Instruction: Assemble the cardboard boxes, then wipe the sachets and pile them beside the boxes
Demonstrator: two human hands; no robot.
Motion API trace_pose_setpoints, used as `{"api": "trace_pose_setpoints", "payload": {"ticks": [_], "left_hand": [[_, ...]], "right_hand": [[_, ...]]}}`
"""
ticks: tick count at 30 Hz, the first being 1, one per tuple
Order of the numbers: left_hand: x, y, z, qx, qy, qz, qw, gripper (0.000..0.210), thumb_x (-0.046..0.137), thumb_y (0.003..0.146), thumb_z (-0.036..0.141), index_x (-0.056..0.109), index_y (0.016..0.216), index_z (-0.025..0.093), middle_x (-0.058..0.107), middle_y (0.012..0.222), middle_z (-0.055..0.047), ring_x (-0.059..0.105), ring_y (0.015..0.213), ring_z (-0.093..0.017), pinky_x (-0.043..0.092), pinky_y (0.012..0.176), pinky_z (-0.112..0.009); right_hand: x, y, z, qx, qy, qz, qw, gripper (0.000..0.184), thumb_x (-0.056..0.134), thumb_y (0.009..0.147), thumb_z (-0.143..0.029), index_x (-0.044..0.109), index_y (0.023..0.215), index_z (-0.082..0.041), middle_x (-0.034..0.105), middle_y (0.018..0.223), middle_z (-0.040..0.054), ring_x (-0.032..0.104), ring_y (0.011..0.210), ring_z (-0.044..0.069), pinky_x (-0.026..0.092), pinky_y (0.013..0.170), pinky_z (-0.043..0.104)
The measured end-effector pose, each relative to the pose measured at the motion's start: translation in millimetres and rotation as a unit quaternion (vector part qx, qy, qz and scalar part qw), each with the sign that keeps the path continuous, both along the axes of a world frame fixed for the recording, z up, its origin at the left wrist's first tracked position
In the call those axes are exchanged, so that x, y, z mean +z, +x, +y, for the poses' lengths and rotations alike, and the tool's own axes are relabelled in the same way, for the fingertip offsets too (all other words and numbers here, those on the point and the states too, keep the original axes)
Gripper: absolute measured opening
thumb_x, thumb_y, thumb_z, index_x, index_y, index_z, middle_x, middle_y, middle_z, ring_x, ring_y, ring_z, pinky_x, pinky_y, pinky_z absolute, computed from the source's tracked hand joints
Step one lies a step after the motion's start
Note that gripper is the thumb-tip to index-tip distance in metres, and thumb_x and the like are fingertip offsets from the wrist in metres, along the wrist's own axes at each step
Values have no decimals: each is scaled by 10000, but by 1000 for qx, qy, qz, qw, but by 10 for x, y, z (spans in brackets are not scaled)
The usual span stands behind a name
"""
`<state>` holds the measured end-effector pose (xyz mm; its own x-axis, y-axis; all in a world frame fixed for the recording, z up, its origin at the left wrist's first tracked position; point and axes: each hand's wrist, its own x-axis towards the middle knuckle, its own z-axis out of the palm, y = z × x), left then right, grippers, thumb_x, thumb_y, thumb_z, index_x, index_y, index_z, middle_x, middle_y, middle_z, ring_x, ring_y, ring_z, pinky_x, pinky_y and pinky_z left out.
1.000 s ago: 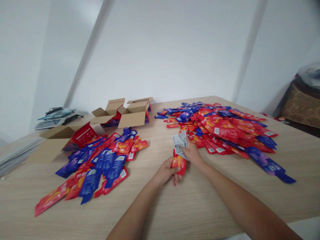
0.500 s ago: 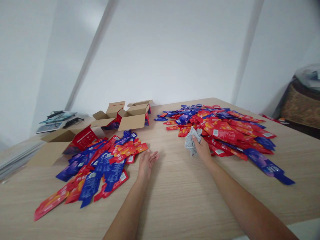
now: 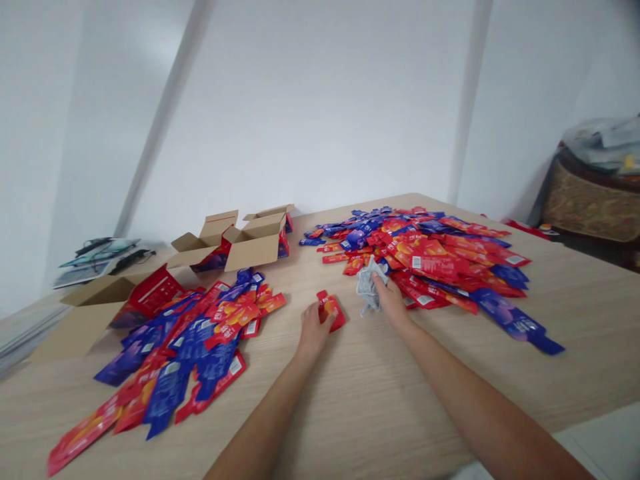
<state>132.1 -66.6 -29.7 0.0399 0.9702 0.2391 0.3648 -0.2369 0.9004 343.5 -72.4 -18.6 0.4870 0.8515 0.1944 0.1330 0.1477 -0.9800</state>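
Note:
My left hand (image 3: 315, 327) is closed on a small red sachet (image 3: 336, 312) with an orange print, just above or on the table; I cannot tell which. A crumpled grey cloth (image 3: 370, 285) is gripped in my right hand (image 3: 391, 303), at the near left edge of a big pile of red and blue sachets (image 3: 425, 260). To the left of my left hand lies a second, looser heap of red and blue sachets (image 3: 200, 340).
Three open cardboard boxes stand at the left and back: a near box (image 3: 150, 293), a middle box (image 3: 210, 247) and a far box (image 3: 260, 240). Bagged flat items (image 3: 95, 260) lie at the far left. A brown patterned chair (image 3: 590, 200) stands beyond the table's right side.
My left hand, empty before with fingers spread, has moved right and now grips a red sachet. My right hand still holds the cloth. The view has shifted slightly to the right.

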Motion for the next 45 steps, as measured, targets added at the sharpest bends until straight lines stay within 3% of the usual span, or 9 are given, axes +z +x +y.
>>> {"api": "trace_pose_setpoints", "payload": {"ticks": [8, 13, 17, 23, 26, 32, 35, 41, 45], "left_hand": [[168, 252, 26, -147, 22, 142, 979, 408, 705, 569, 189, 668, 973, 224, 614, 1148, -86, 489, 1130, -283, 294, 1004, -386], [164, 204, -74, -96, -59, 98, 989, 360, 697, 508, 129, 641, 859, 189, 668, 882, -79, 576, 964, -287, 405, 836, -336], [194, 192, -38, -104, -99, 75, 987, 314, 672, 505, 105, 616, 798, 203, 670, 825, -33, 594, 888, -247, 426, 755, -291], [173, 147, -65, -28, -118, 101, 987, 282, 727, 521, 192, 598, 772, 173, 626, 701, -13, 579, 750, -198, 418, 672, -264], [139, 70, -134, -8, -129, -69, 989, 271, 700, 584, 169, 597, 834, 155, 642, 786, -21, 578, 723, -148, 424, 621, -219], [231, 10, -210, -73, -323, -445, 832, 113, 542, 781, 129, 591, 877, 96, 600, 688, -38, 531, 529, -62, 436, 479, -152], [283, 79, -254, -136, -375, -473, 785, 142, 496, 828, 142, 595, 918, 97, 578, 653, -22, 503, 490, -44, 424, 449, -130], [320, 230, -428, -154, -360, -404, 827, 241, 527, 849, 338, 627, 935, 136, 661, 768, -37, 601, 632, -109, 488, 562, -196], [374, 305, -532, -194, -367, -422, 806, 442, 454, 835, 547, 629, 973, 165, 686, 892, -59, 639, 820, -176, 509, 716, -267]], "right_hand": [[122, -50, -144, -31, 24, -186, 982, 565, 488, 829, -417, 369, 1313, -150, 587, 1176, 138, 582, 1025, 259, 444, 863, 386], [92, -311, -253, 168, 96, -406, 893, 468, 378, 882, -215, 404, 1347, -258, 481, 1346, 56, 419, 1233, 210, 332, 1011, 382], [-65, -461, -174, 233, 30, -486, 842, 467, 422, 819, -118, 535, 1249, -262, 445, 1391, 29, 327, 1295, 225, 268, 1037, 417], [-117, -214, -37, 107, -51, -483, 867, 413, 379, 842, -117, 604, 1176, -208, 531, 1303, 99, 405, 1210, 290, 310, 965, 466], [-135, -76, -22, 79, -40, -435, 896, 396, 411, 805, -96, 637, 1120, -177, 586, 1222, 127, 450, 1157, 282, 325, 967, 443], [-95, -201, -45, 95, 57, -95, 989, 376, 372, 829, -218, 611, 1118, -179, 654, 1050, 76, 579, 997, 230, 426, 908, 399], [-26, -419, -132, 122, 126, -49, 983, 381, 379, 845, -262, 545, 1184, -210, 615, 1118, 55, 552, 1050, 209, 400, 953, 378], [-24, -644, -300, 92, 175, -185, 963, 488, 352, 799, -150, 437, 1276, -207, 489, 1238, 91, 413, 1187, 214, 306, 1046, 413], [-1, -727, -397, 85, 177, -255, 947, 637, 369, 717, -72, 368, 1339, -209, 423, 1290, 101, 344, 1225, 241, 285, 1055, 459]]}}
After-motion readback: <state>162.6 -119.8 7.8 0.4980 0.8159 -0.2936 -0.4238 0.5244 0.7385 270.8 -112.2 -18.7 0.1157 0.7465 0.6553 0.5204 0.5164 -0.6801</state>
